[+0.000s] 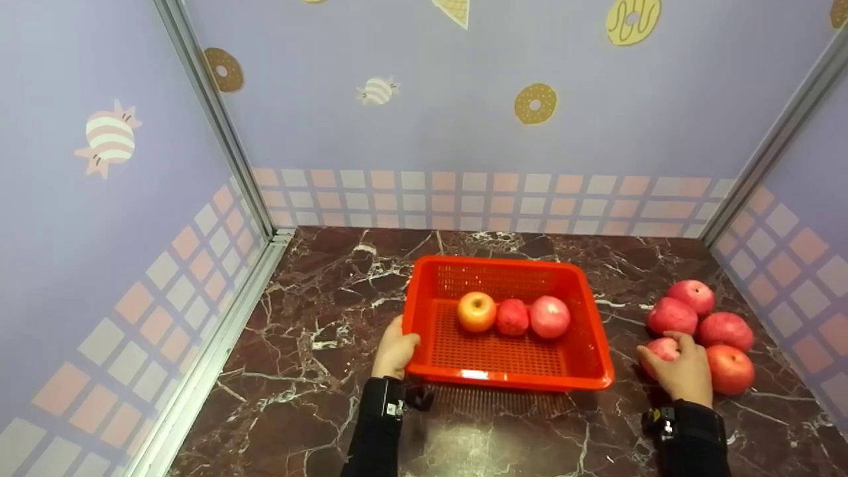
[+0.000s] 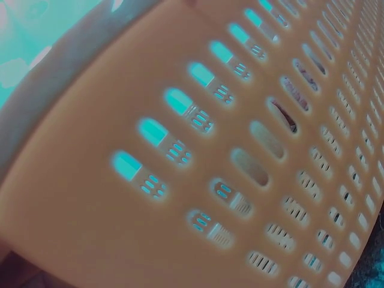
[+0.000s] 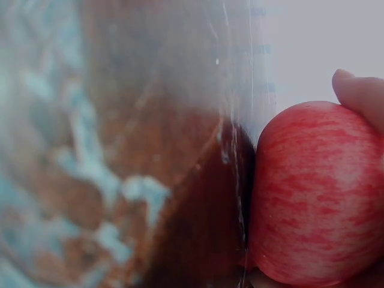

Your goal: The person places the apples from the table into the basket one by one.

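An orange-red plastic basket point(image 1: 507, 381) sits on the table with three fruits in its middle: a yellowish apple point(image 1: 476, 311), a small dark red fruit point(image 1: 513, 317) and a pinkish-red apple point(image 1: 550, 317). My left hand point(image 1: 395, 351) grips the basket's left rim, thumb over the edge. In the left wrist view the slotted basket wall point(image 2: 78, 174) fills most of the frame. At the right, my right hand point(image 1: 689, 371) holds a red apple point(image 1: 664, 349) between thumb and fingers. The right wrist view shows that streaked apple point(image 3: 318, 192) close up, with a fingertip on it.
Several other red apples point(image 1: 725, 332) cluster just behind and right of my right hand. The dark marbled tabletop point(image 1: 318, 411) ends at a patterned back wall point(image 1: 424, 132) and side walls, with a metal rail point(image 1: 218, 377) along the left.
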A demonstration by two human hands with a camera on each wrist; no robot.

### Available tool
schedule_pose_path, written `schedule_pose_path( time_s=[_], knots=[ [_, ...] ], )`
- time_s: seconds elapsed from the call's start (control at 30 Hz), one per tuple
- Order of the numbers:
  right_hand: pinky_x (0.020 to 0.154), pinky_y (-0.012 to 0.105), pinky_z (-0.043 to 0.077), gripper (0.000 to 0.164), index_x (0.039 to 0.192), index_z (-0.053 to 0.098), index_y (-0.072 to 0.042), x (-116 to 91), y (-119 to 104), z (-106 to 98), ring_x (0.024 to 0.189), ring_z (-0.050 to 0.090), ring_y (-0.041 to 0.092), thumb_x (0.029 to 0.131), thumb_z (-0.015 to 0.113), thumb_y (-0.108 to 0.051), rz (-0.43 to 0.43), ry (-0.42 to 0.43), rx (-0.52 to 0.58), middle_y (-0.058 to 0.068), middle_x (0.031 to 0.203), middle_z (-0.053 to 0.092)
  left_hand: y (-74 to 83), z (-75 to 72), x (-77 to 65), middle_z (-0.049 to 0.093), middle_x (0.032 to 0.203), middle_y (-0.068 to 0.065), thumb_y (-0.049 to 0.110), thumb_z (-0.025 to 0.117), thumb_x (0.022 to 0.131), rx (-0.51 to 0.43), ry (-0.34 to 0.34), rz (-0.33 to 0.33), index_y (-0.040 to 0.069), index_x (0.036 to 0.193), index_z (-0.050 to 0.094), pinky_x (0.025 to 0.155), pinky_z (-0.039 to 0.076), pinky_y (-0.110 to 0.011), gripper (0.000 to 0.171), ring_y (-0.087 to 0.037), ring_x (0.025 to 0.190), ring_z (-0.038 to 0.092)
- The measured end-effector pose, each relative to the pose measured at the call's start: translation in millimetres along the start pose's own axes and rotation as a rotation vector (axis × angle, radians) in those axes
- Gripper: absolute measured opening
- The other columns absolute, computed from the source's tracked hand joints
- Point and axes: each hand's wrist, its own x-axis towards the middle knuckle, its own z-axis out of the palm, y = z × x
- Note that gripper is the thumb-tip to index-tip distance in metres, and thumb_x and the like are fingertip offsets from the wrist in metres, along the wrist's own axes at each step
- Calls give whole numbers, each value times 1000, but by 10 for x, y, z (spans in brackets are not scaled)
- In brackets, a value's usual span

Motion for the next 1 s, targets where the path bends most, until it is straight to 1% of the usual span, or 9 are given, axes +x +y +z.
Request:
schedule_pose_path(
  time_s=[0.07, 0.27, 0.47, 0.6, 0.8, 0.93, 1.0],
  knots=[
    [108, 64, 37, 69, 137, 54, 2, -3, -1, 1, 124, 48, 55, 86, 78, -38, 8, -3, 3, 42, 131, 51, -2, 3, -1, 55, 137, -35, -12, 46, 81, -3, -1, -2, -8, 149, 40, 94, 56, -58, 68, -51, 116, 61],
    [108, 64, 37, 68, 136, 54, 3, -6, -5, -1, 124, 48, 55, 87, 77, -38, 8, -3, -4, 41, 131, 52, -2, 8, 5, 57, 134, -33, -12, 47, 78, 12, 13, 21, -8, 145, 44, 91, 56, -53, 68, -48, 115, 62],
    [107, 64, 37, 69, 137, 53, 2, 5, -9, -10, 124, 47, 54, 88, 75, -40, 20, -4, 1, 41, 132, 52, 3, 6, -3, 57, 136, -34, -12, 46, 79, 8, 12, 7, -7, 147, 43, 93, 56, -57, 68, -49, 115, 62],
    [107, 62, 38, 67, 136, 54, 1, 4, -2, -20, 123, 49, 53, 88, 75, -40, 34, 13, 18, 39, 132, 53, 14, 10, -5, 56, 137, -34, -11, 47, 79, 7, 11, -2, -7, 148, 42, 94, 56, -57, 70, -50, 115, 62],
    [106, 60, 39, 64, 136, 55, 2, 12, 10, -19, 121, 52, 52, 89, 75, -37, 43, 44, 58, 37, 130, 56, 10, 11, -2, 56, 136, -34, -12, 47, 78, 12, 15, 10, -8, 147, 42, 93, 56, -56, 70, -50, 115, 62],
    [104, 58, 40, 63, 135, 55, 2, 19, 6, -16, 120, 53, 50, 90, 74, -38, 58, 67, 88, 35, 130, 58, 6, 9, 0, 57, 136, -34, -12, 47, 78, 14, 19, 15, -9, 147, 42, 93, 56, -56, 69, -49, 114, 62],
    [104, 55, 40, 63, 135, 56, 1, 15, -12, -20, 121, 54, 47, 90, 73, -41, 82, 73, 102, 33, 132, 58, 7, 8, -1, 57, 135, -34, -12, 48, 78, 19, 23, 16, -9, 147, 43, 92, 56, -55, 69, -48, 114, 62]
  ],
)
